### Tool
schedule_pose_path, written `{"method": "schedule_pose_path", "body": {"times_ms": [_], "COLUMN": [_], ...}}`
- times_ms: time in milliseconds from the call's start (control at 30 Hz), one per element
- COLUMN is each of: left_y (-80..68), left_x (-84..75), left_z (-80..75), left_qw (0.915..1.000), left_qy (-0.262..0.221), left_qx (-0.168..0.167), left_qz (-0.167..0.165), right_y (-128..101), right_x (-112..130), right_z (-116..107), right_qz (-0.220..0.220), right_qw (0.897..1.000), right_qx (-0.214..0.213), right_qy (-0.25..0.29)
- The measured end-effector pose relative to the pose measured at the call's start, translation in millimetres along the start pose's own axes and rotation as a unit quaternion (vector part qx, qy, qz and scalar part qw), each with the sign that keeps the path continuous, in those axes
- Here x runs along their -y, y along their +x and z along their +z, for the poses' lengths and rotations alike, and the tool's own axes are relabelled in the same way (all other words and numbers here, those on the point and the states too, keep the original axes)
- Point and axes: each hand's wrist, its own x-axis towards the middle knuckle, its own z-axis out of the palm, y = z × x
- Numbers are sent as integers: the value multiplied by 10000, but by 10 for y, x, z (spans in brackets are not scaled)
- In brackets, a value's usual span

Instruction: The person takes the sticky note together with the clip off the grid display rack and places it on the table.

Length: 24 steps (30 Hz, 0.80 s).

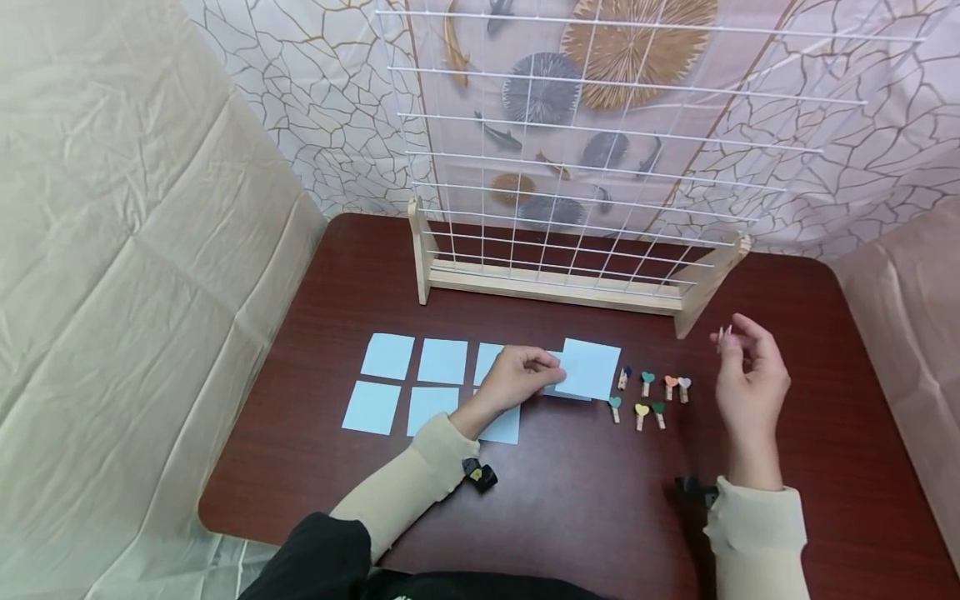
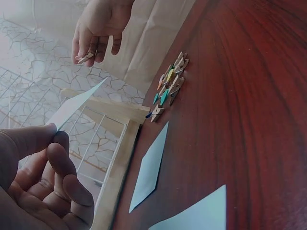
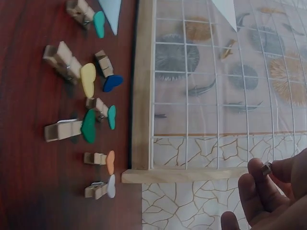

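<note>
pinching a blue card (image 1: 588,367) by its edge, left hand (image 1: 516,377) lifts it near the table's (image 1: 825,467) middle; right hand (image 1: 750,375) grips a clip (image 1: 723,335); card looks light, floppy.

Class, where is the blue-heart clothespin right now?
In the head view, the blue-heart clothespin lies on the table, leftmost of the pegs, beside the lifted paper.

Right hand (image 3: 268,196) pinches a small clip (image 3: 266,168) — heart pegs (image 3: 88,79) lie by the wire grid (image 3: 216,86).

Clad in cream ribbed-knit sleeves (image 1: 405,483) with snug cuffs, under a black upper garment (image 1: 315,558); small black wrist-mounted cameras (image 1: 480,473) strapped beside each cuff, hands bare.
</note>
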Motion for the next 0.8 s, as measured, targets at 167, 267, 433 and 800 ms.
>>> {"method": "schedule_pose_path", "body": {"times_ms": [167,267,433,800], "left_y": [-20,-50,-115,-272], "left_x": [30,39,89,222], "left_z": [6,2,-12,18], "left_qw": [10000,9999,9997,9989], "left_qy": [-46,-6,22,98], "left_qx": [74,82,102,161], "left_qz": [-38,-109,-200,-428], "right_y": [-50,-80,-124,-240], "right_x": [-34,-70,-137,-260], "right_z": [-34,-58,-96,-143], "right_qz": [47,83,48,139], "right_qw": [9997,9993,9985,9958], "right_qx": [-21,32,57,14], "right_qy": [-221,-361,-534,-901]}}
